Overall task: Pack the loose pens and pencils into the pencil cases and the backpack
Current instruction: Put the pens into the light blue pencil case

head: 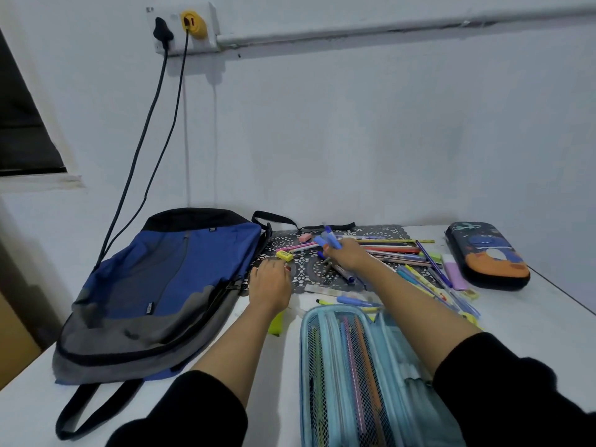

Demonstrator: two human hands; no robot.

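Her right hand (346, 253) clutches a bunch of blue pens (330, 240) above the loose pile (403, 253); her left hand (271, 282) lies flat beside the backpack (161, 285). So full a fistful could shed one before reaching the open mesh case (348, 366).

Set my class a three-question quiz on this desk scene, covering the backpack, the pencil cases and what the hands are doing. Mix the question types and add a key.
1. True or false: the dark pencil case at the far right lies closed.
2. The right hand grips: A) blue pens B) scissors C) a phone.
3. Fill in: the backpack lies on the person's ____ of the open light blue pencil case.
Key: 1 true; 2 A; 3 left.
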